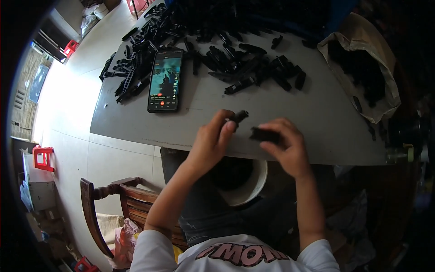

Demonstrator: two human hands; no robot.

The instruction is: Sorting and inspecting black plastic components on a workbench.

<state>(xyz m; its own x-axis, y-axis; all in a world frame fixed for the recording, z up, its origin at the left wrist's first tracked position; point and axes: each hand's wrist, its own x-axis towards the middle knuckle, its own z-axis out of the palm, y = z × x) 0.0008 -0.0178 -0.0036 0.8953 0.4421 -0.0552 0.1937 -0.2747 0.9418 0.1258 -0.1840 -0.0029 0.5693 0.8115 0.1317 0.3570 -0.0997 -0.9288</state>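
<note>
Above the near edge of the grey table (199, 129), my left hand (213, 136) pinches a small black plastic part (240, 117) between thumb and fingers. A second, blockier black plastic part (265, 135) is gripped in my right hand (287, 143), its free end pointing toward the left hand. The two parts are apart, with a short gap between them. Their exact kind cannot be made out. Farther back lies a loose heap of similar black plastic parts (231, 59), some long and narrow.
A phone (165, 81) with a lit screen lies left of centre on the table. At the right is an open sack (389, 86) holding dark pieces. Below the table edge sits a pale basin (260, 181) with dark contents. A wooden chair (140, 195) stands at the left.
</note>
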